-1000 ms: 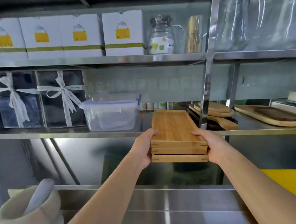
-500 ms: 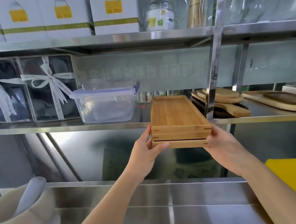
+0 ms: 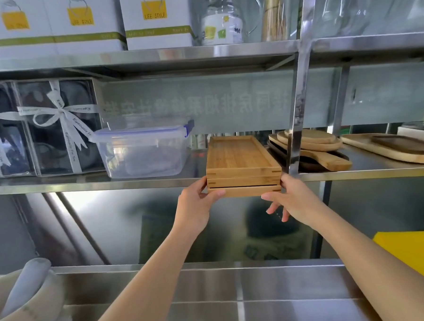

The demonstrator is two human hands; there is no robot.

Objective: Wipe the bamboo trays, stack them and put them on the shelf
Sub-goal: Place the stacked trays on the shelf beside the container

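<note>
A stack of three rectangular bamboo trays lies lengthwise on the steel middle shelf, its near end sticking out over the shelf's front edge. My left hand grips the stack's near left corner, thumb under the bottom tray. My right hand presses against the near right corner, thumb under the tray and fingers spread downward.
A clear plastic lidded box stands left of the trays, with ribboned gift boxes further left. A steel upright post and round wooden boards sit right of the trays. Below are a stone mortar and a yellow board.
The stack has been pushed further onto the shelf, away from me. My right hand's fingers have loosened and spread at the corner.
</note>
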